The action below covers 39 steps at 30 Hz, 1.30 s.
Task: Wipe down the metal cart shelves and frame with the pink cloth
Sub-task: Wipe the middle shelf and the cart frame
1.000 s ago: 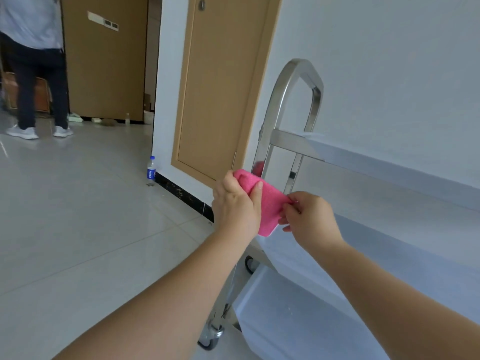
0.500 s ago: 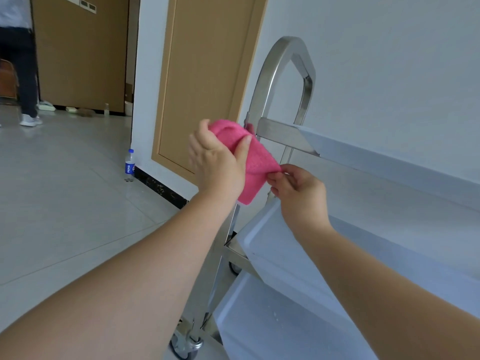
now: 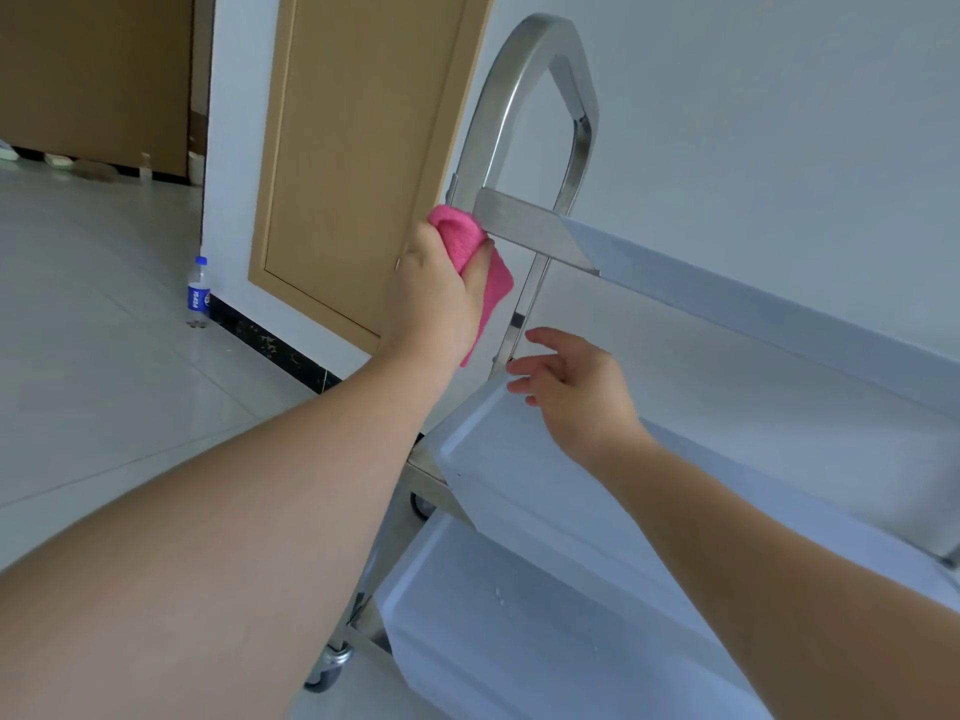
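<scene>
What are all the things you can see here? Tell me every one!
cloth: 1, pink, bunched against the cart's near post, by the top shelf's corner
cart: 1, shiny metal, by the wall, with an arched handle
shelves: 3 in view, pale grey, stacked in the cart
wheels: 2 seen, dark, under the cart
bottle: 1, clear with blue cap and label, on the floor by the wall
door: 1, tan, behind the cart
floor: pale tiles, left side
left hand: 1, grips the cloth
right hand: 1, fingers relaxed, holds nothing, over the middle shelf's corner
</scene>
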Tool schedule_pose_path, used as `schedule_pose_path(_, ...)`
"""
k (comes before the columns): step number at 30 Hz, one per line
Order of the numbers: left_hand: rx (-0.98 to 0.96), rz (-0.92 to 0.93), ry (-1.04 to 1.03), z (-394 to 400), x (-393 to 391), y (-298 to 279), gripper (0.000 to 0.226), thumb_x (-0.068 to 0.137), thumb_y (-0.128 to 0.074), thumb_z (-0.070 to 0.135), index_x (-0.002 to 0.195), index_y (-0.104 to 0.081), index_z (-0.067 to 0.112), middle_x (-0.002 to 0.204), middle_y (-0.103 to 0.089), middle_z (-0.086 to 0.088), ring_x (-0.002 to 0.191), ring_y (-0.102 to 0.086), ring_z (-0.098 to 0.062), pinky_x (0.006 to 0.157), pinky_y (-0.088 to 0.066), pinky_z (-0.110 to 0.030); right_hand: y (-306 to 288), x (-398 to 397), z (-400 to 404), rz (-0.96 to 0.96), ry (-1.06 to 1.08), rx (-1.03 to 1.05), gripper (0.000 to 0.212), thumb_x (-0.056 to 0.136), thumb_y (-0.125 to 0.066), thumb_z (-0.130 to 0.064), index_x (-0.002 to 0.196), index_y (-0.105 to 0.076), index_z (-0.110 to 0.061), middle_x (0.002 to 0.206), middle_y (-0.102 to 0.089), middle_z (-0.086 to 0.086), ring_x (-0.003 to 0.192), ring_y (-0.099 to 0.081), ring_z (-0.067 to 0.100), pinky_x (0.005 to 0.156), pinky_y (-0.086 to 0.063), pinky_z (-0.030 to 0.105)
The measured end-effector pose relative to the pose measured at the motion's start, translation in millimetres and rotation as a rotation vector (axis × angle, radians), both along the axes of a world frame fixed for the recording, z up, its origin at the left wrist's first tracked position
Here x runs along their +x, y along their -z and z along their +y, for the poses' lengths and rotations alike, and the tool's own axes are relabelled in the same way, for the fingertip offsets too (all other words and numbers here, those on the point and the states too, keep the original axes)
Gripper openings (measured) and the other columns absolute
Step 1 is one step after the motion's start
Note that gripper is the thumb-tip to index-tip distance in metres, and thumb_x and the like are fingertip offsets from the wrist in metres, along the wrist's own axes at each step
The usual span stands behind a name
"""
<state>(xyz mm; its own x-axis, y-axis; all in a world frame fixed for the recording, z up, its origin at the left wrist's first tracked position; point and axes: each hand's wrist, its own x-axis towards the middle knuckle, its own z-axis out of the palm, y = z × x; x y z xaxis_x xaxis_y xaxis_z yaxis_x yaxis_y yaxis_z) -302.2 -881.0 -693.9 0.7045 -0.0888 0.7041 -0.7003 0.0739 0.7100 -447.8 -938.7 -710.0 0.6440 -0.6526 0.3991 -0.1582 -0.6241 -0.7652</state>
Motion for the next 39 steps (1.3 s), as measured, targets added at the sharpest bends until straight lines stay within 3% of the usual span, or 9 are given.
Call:
schedule_pose_path(5, -0.03, -0.04, 0.029, 3.7, 0.1, 18.7, 0.038, 0.089, -0.053, 0.044, 0.096, -0.043, 0.008, 0.07, -0.043, 0.008, 0.063, -0.052, -0.022, 0.053, -0.041, -0.03, 18.2, -8.1, 8.3, 0.081, 0.005, 0.001, 0.04, 0.084, -0.037, 0.0, 0.105, -0.057, -0.026, 0.081, -0.07, -0.009, 0.07, -0.068, 0.003, 0.073, -0.056, 0.043)
schedule_pose_path(9, 0.202, 0.088, 0.075, 12.6, -2.3, 87.6, 0.042, 0.089, -0.051, 0.044, 0.111, -0.041, 0.009, 0.078, -0.055, 0.002, 0.056, -0.055, -0.01, 0.043, -0.042, -0.023, 30.2, -10.1, 12.0, 0.138, 0.028, -0.015, 0.038, 0.085, -0.038, -0.001, 0.106, -0.06, -0.025, 0.081, -0.071, -0.009, 0.07, -0.068, 0.003, 0.074, -0.058, 0.045)
schedule_pose_path(13, 0.281, 0.175, 0.176, 23.6, -7.3, 144.4, 0.046, 0.087, -0.052, 0.043, 0.119, -0.037, 0.013, 0.077, -0.054, 0.007, 0.061, -0.057, -0.008, 0.05, -0.046, -0.025, 36.1, -16.7, 12.1, 0.164, 0.043, -0.059, 0.039, 0.084, -0.039, -0.002, 0.109, -0.061, -0.021, 0.08, -0.071, -0.009, 0.068, -0.068, 0.005, 0.072, -0.058, 0.044)
schedule_pose_path(16, 0.313, 0.238, 0.246, 22.8, -2.7, 139.2, 0.043, 0.088, -0.054, 0.041, 0.119, -0.034, 0.018, 0.079, -0.052, 0.011, 0.066, -0.057, -0.008, 0.057, -0.049, -0.03, 37.7, -21.8, 13.7, 0.217, 0.059, -0.065, 0.039, 0.085, -0.039, -0.003, 0.11, -0.061, -0.023, 0.082, -0.071, -0.009, 0.068, -0.068, 0.004, 0.072, -0.058, 0.043)
schedule_pose_path(23, 0.313, 0.192, 0.29, 27.8, -2.8, 111.3, 0.031, 0.088, -0.058, 0.032, 0.101, -0.031, 0.026, 0.079, -0.047, 0.015, 0.067, -0.053, -0.003, 0.058, -0.041, -0.018, 20.5, -28.1, 23.2, 0.209, 0.065, -0.079, 0.037, 0.084, -0.04, -0.004, 0.101, -0.059, -0.031, 0.081, -0.071, -0.009, 0.064, -0.067, 0.004, 0.07, -0.057, 0.045)
schedule_pose_path(28, 0.119, 0.105, 0.253, 16.7, 3.3, 8.4, 0.028, 0.087, -0.059, 0.032, 0.103, -0.039, 0.02, 0.082, -0.048, 0.01, 0.068, -0.051, -0.011, 0.057, -0.041, -0.025, 4.9, -30.2, 25.5, 0.202, 0.04, -0.094, 0.038, 0.084, -0.04, -0.004, 0.099, -0.06, -0.033, 0.08, -0.071, -0.009, 0.065, -0.067, 0.005, 0.068, -0.056, 0.045)
schedule_pose_path(31, 0.071, -0.003, 0.244, 13.5, 9.0, -30.6, 0.028, 0.083, -0.063, 0.02, 0.096, -0.039, 0.02, 0.075, -0.045, 0.016, 0.064, -0.049, -0.003, 0.054, -0.037, -0.016, -3.4, -30.4, 23.1, 0.166, 0.036, -0.099, 0.035, 0.084, -0.042, -0.005, 0.098, -0.061, -0.032, 0.079, -0.07, -0.008, 0.063, -0.067, 0.005, 0.068, -0.057, 0.047)
schedule_pose_path(35, 0.066, -0.037, 0.219, 12.2, 9.8, -6.4, 0.033, 0.087, -0.058, 0.029, 0.107, -0.039, 0.011, 0.074, -0.045, 0.011, 0.069, -0.055, -0.021, 0.058, -0.043, -0.032, 0.2, -33.5, 20.0, 0.158, 0.041, -0.1, 0.032, 0.086, -0.043, -0.006, 0.098, -0.061, -0.031, 0.08, -0.07, -0.007, 0.061, -0.068, 0.006, 0.068, -0.057, 0.049)
schedule_pose_path(39, 0.118, -0.05, 0.181, 13.4, 6.5, 38.8, 0.036, 0.088, -0.058, 0.031, 0.111, -0.038, 0.01, 0.074, -0.042, 0.017, 0.062, -0.049, -0.005, 0.05, -0.038, -0.022, 17.6, -38.6, 18.0, 0.206, 0.036, -0.083, 0.03, 0.087, -0.044, -0.008, 0.1, -0.061, -0.029, 0.081, -0.07, -0.007, 0.061, -0.068, 0.007, 0.068, -0.057, 0.048)
